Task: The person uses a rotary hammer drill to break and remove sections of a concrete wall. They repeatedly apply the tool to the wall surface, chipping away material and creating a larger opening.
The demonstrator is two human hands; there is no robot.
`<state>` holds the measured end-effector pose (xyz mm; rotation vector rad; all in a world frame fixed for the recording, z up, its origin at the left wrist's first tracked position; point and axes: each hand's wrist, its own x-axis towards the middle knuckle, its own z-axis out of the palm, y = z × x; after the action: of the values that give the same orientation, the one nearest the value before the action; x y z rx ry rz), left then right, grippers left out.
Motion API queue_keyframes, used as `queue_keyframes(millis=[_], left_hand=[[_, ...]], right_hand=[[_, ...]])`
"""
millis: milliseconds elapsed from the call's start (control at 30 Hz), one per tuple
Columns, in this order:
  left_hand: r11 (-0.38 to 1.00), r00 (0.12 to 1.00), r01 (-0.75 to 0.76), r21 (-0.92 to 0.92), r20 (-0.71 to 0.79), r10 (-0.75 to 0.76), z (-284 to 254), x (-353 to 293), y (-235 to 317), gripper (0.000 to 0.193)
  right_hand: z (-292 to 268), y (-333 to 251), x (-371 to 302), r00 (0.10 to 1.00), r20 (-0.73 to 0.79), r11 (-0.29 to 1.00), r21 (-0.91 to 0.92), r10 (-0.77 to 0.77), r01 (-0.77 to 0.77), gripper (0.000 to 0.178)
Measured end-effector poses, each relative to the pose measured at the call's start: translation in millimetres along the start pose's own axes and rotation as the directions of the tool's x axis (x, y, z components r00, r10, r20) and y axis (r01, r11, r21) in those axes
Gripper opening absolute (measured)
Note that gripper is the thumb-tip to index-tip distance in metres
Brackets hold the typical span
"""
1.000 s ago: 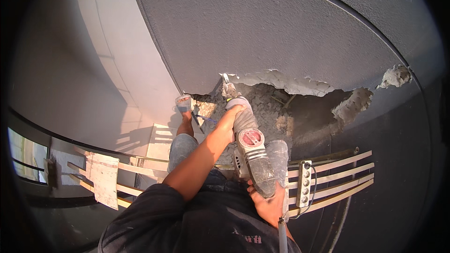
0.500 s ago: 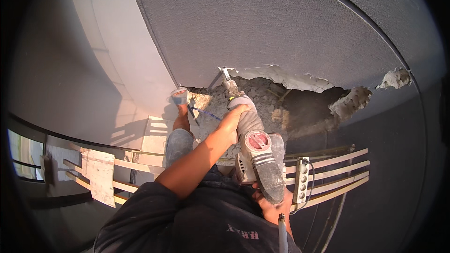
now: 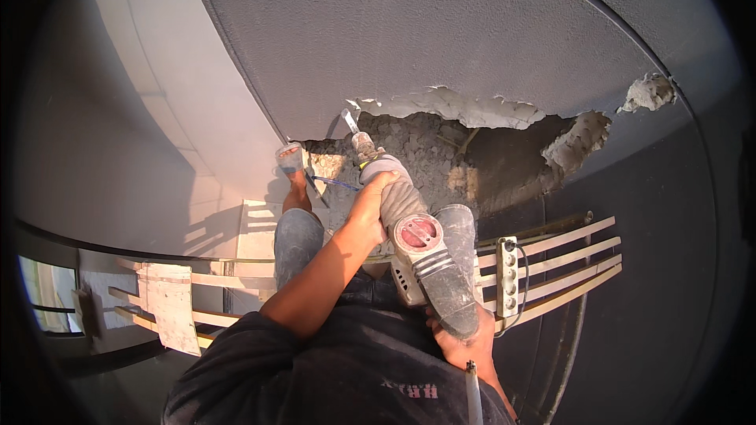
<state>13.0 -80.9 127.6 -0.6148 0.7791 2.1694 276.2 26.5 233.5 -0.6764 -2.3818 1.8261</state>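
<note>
A dusty demolition hammer (image 3: 416, 228) with a red round cap on its side slants across the middle, held in both hands. My left hand (image 3: 376, 203) is wrapped round its front barrel, just behind the chuck. My right hand (image 3: 466, 345) grips the rear end, its fingers partly hidden beneath the tool's body. The flat chisel (image 3: 350, 121) reaches the grey plastered wall (image 3: 378, 39) at the left end of the broken edge. Below that edge lies a rough, exposed patch (image 3: 425, 145) of rubble and mortar; whether the chisel tip touches the wall, I cannot tell.
Wooden slats (image 3: 563, 267) run behind me on both sides, with a white power strip (image 3: 509, 277) fixed on the right ones. A pale board (image 3: 169, 307) hangs at the left. My left foot in a sandal (image 3: 290, 159) stands by the wall corner. A blue cord (image 3: 335, 182) lies near it.
The chisel tip has shifted left along the broken edge, and the hammer has moved left with both hands. The view has tilted slightly, and my right knee shows more.
</note>
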Motion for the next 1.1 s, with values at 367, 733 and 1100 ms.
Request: queue_keyframes(millis=[367, 733, 1100], left_hand=[[0.998, 0.999, -0.034, 0.048, -0.007, 0.035, -5, -3, 34, 0.036], [0.999, 1.0, -0.008, 0.049, 0.008, 0.008, -14, 22, 50, 0.031], [0.998, 0.996, 0.048, -0.041, -0.068, -0.05, -67, 50, 74, 0.031]], right_hand=[[26, 5, 15, 0.992, 0.059, 0.991, -0.068, -0.114, 0.118, 0.037], [39, -5, 38, 0.989, 0.005, 0.988, -0.047, -0.148, 0.148, 0.035], [67, -10, 80, 0.991, 0.125, 0.996, -0.068, -0.053, 0.062, 0.033]])
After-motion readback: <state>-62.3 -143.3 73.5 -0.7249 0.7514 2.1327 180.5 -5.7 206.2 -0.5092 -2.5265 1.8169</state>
